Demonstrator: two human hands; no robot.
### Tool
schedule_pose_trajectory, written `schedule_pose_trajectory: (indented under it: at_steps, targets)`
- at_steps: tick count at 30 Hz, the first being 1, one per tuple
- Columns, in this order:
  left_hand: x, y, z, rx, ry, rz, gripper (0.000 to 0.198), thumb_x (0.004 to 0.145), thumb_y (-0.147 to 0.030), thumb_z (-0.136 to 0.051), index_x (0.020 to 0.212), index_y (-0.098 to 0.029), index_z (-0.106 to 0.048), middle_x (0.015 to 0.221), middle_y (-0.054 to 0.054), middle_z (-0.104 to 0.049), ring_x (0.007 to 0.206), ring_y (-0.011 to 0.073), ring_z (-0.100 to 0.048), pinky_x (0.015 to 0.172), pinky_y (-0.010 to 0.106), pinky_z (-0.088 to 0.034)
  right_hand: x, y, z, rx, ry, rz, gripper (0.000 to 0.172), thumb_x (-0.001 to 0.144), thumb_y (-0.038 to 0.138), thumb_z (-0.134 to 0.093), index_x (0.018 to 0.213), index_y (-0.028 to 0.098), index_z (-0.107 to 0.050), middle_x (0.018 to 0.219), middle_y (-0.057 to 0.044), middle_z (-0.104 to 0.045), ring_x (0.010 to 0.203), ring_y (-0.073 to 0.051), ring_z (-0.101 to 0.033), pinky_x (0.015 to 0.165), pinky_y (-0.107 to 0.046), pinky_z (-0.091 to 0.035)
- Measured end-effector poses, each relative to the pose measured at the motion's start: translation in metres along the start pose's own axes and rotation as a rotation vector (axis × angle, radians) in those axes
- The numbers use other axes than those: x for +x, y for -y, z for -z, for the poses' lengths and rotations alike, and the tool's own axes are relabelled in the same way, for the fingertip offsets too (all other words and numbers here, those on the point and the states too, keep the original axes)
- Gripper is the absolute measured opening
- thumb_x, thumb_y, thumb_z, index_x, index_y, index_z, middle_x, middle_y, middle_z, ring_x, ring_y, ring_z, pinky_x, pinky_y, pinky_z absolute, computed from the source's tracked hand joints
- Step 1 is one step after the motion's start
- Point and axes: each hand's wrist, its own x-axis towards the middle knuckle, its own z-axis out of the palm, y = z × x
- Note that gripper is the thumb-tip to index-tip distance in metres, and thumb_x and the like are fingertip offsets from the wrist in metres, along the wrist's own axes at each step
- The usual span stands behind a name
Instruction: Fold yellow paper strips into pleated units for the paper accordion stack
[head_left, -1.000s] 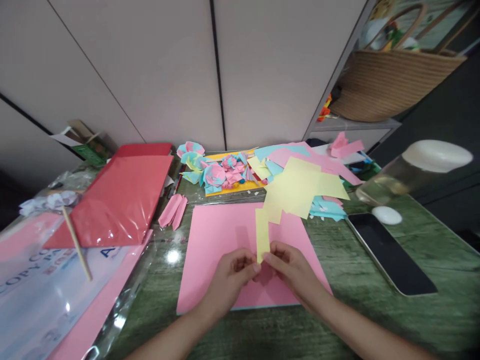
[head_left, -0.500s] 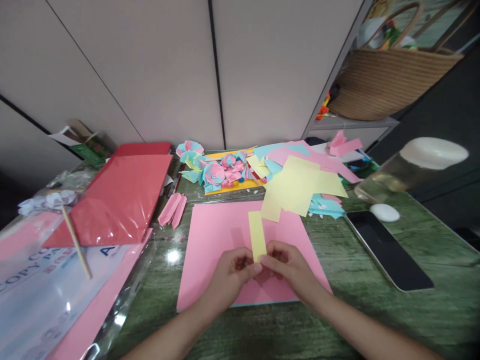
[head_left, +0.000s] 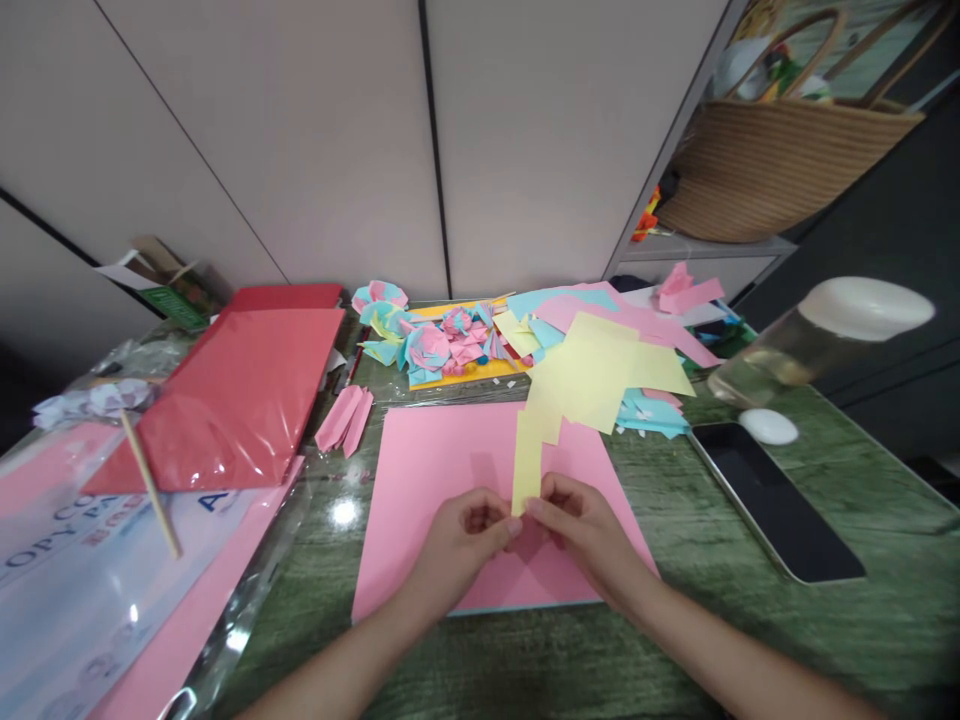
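Note:
A narrow yellow paper strip (head_left: 527, 460) stands up between my two hands, its lower end pinched in the fingertips. My left hand (head_left: 472, 535) closes thumb against fingers at the strip's bottom left corner. On the other side, my right hand (head_left: 574, 515) grips the bottom right corner in the same way. Both hands hover over a pink sheet of paper (head_left: 427, 470) lying on the green table. Behind the strip, larger yellow paper pieces (head_left: 589, 370) overlap the sheet's far edge.
Folded paper flowers (head_left: 431, 345) crowd the back middle. To the left lie a red plastic-wrapped pack (head_left: 247, 390), a wooden stick (head_left: 150, 485) and a folded pink paper piece (head_left: 346, 420). A phone (head_left: 776, 500), a white egg-shaped object (head_left: 769, 427) and a bottle (head_left: 787, 350) are at right.
The yellow strip has swung its top to the right and now leans slightly that way. My right hand has risen a little; the left has barely moved.

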Motion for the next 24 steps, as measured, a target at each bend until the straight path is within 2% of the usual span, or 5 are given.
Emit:
schedule_pose_trajectory:
  at_steps: [12, 15, 18, 21, 24]
  targets:
    - [0.001, 0.0, 0.003, -0.013, 0.039, -0.014, 0.024, 0.069, -0.035, -0.063, 0.065, -0.016, -0.05, 0.058, -0.004, -0.046, 0.056, 0.0096, -0.041, 0.055, 0.022, -0.031, -0.001, -0.001, 0.001, 0.003, 0.062, 0.016, 0.031, 0.07, 0.043, -0.064, 0.064, 0.017, -0.049, 0.058, 0.004, -0.044, 0.054, -0.008, -0.039, 0.052, -0.022, -0.031]
    - [0.0, -0.001, 0.006, -0.015, 0.081, 0.0, 0.018, 0.068, -0.029, -0.061, 0.065, -0.016, -0.049, 0.057, -0.003, -0.047, 0.054, 0.0098, -0.043, 0.052, 0.022, -0.031, 0.001, 0.006, 0.005, 0.014, 0.137, 0.019, 0.028, 0.072, 0.042, -0.062, 0.078, 0.016, -0.058, 0.071, -0.001, -0.055, 0.065, -0.012, -0.049, 0.059, -0.024, -0.037]
    - [-0.003, -0.003, 0.008, 0.0, 0.121, -0.007, 0.013, 0.066, -0.021, -0.059, 0.063, -0.016, -0.048, 0.057, -0.003, -0.048, 0.053, 0.0094, -0.042, 0.05, 0.021, -0.029, 0.005, 0.012, 0.014, 0.035, 0.092, 0.064, 0.031, 0.074, 0.043, -0.059, 0.092, 0.018, -0.058, 0.079, -0.002, -0.058, 0.069, -0.013, -0.052, 0.062, -0.026, -0.04]
    - [-0.008, -0.008, 0.009, 0.022, 0.167, -0.032, 0.012, 0.065, -0.017, -0.062, 0.063, -0.015, -0.051, 0.06, -0.003, -0.049, 0.058, 0.0096, -0.043, 0.054, 0.021, -0.03, 0.009, 0.014, 0.022, -0.013, -0.007, 0.085, 0.026, 0.073, 0.042, -0.061, 0.081, 0.018, -0.057, 0.067, 0.001, -0.055, 0.059, -0.011, -0.05, 0.057, -0.024, -0.039]
    - [-0.01, -0.012, 0.008, 0.008, 0.208, -0.062, 0.013, 0.068, -0.023, -0.064, 0.072, -0.015, -0.055, 0.068, -0.001, -0.052, 0.067, 0.0115, -0.047, 0.06, 0.022, -0.034, 0.01, 0.015, 0.024, -0.083, 0.029, 0.054, 0.025, 0.072, 0.041, -0.063, 0.071, 0.017, -0.055, 0.058, 0.002, -0.053, 0.052, -0.01, -0.047, 0.051, -0.023, -0.036]
